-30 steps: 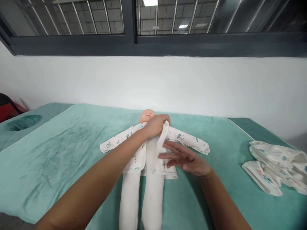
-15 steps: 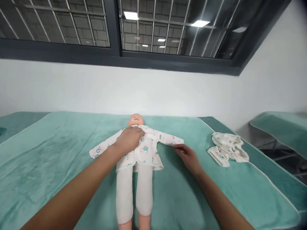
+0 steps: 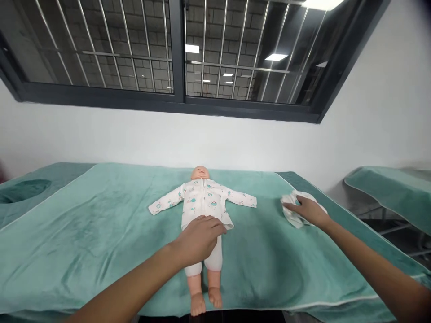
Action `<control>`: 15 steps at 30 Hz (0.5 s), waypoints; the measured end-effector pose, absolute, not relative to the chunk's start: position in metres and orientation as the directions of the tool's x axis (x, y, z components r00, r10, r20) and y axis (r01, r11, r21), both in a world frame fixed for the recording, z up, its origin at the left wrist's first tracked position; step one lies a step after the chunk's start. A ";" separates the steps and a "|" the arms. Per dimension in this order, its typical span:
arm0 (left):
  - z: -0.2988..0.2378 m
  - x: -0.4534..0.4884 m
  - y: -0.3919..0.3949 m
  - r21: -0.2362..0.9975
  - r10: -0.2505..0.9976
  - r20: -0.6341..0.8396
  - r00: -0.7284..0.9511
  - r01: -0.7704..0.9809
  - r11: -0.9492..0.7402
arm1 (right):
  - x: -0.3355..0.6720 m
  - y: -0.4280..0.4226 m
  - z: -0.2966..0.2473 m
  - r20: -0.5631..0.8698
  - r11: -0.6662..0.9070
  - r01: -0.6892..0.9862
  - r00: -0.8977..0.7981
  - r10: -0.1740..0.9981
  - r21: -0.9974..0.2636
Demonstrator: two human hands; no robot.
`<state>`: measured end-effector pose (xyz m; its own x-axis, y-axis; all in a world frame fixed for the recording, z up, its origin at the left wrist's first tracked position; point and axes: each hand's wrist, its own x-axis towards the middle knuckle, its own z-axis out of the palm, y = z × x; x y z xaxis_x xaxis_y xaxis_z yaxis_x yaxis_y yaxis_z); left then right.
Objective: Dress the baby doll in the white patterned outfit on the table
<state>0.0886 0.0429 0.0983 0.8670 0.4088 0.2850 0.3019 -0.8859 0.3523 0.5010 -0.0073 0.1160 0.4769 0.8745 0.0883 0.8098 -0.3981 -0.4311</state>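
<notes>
The right hand (image 3: 306, 210) lies open on the crumpled garment (image 3: 293, 220), probably light, limp cloth best pinched at a bunched fold, while the left hand (image 3: 198, 237) rests flat on the doll (image 3: 204, 199), gripping nothing.

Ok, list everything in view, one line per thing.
baby doll: one, white printed top and white leggings, lying face up mid-bed, arms spread
crumpled garment: one, white with print, on the bed to the doll's right
towel cover: one, teal, spread over the bed
second bed: one, teal cover, far right
window: one, dark frame with metal bars, above
wall: white, behind the bed
left hand: one, resting flat on the doll's upper legs
right hand: one, on the crumpled garment
</notes>
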 end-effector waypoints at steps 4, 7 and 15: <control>0.127 0.083 0.024 0.688 0.637 0.353 0.685 0.272 -0.673 | 0.402 -0.018 0.168 -0.012 -0.017 0.417 0.016 1.000 -0.909; 0.156 0.080 0.012 0.770 0.697 0.401 0.594 0.194 -0.608 | 0.336 -0.033 0.199 0.003 0.043 0.114 -0.337 0.941 -0.993; 0.197 0.029 0.009 0.874 0.858 0.406 0.315 0.140 -0.465 | 0.292 -0.032 0.214 -0.051 0.063 0.159 -0.625 0.779 -0.985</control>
<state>0.0293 0.0085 0.1974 0.3153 0.8580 0.4056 0.1398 -0.4647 0.8744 0.2920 -0.0315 0.2138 -0.6250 0.7790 -0.0508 0.1592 0.0635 -0.9852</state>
